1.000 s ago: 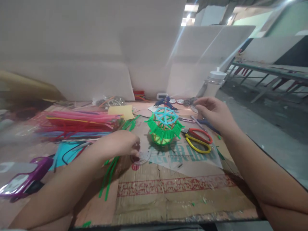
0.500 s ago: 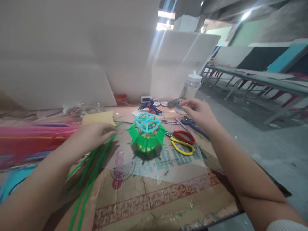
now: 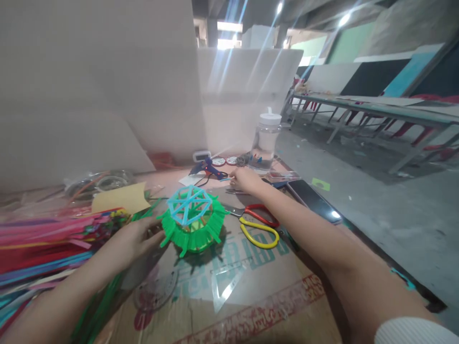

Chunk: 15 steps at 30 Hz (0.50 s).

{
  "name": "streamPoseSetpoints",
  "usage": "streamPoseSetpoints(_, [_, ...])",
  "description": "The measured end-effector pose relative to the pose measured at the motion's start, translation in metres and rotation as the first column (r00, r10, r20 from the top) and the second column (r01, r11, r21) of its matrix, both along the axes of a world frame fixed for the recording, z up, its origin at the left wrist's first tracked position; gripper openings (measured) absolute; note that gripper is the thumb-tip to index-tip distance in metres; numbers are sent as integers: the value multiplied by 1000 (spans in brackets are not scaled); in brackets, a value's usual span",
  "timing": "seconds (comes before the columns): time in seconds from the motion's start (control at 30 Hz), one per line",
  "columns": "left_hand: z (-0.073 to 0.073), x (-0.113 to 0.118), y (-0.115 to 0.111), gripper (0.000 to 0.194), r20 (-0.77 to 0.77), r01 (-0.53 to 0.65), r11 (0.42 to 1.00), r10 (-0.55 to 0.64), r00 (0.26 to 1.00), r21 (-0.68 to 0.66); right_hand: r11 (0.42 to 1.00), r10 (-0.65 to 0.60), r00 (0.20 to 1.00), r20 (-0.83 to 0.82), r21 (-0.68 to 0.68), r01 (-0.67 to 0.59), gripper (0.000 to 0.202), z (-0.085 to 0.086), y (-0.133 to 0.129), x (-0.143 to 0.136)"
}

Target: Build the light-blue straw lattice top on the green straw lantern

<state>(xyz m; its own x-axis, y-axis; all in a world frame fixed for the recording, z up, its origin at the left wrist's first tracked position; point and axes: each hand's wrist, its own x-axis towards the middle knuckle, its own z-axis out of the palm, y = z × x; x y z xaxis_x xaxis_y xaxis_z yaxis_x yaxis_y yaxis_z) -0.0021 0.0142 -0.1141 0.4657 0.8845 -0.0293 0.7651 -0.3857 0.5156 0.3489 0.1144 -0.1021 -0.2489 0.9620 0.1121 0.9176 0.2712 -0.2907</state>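
A small craft model with green pipe-cleaner fringe and a light blue spoked top stands on printed cardboard. At its left edge is my left hand, thumb and fingers apart, fingertips at the fringe; whether they touch it is unclear. My right hand reaches to the back of the table, fingers drawn together beside a short light blue piece. What they pinch, if anything, is hidden. Just left of those fingers lies a blue glue gun. Scissors with red and yellow handles lie below my right forearm.
Bundles of coloured pipe cleaners lie at left, with green ones under my left forearm. A clear bottle stands at the back, near a phone. A clear triangle ruler lies in front. White boards rise behind.
My right hand has moved left and inward, from near the bottle toward the glue gun. My left hand has left the green pipe cleaners and come to the model's side. The view has shifted right.
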Motion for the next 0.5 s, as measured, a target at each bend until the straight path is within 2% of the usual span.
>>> streamPoseSetpoints(0.17, [-1, -1, -2, 38, -18, 3, 1000, -3, 1000, -8, 994, -83, 993, 86, -65, 88, 35, -23, 28, -9])
streamPoseSetpoints(0.3, [3, 1, -4, 36, -66, -18, 1000, 18, 998, -4, 995, -87, 991, 106, -41, 91, 30, -26, 29, -9])
streamPoseSetpoints(0.4, [20, -1, -8, 35, -106, -78, 997, 80, 991, 21, 997, -75, 993, 92, 6, 75, 19, -17, 23, -5])
streamPoseSetpoints(0.5, [50, -12, -15, 36, -102, -148, 983, 159, 982, 108, 998, -26, 999, 44, 56, 23, 18, -9, 13, 0])
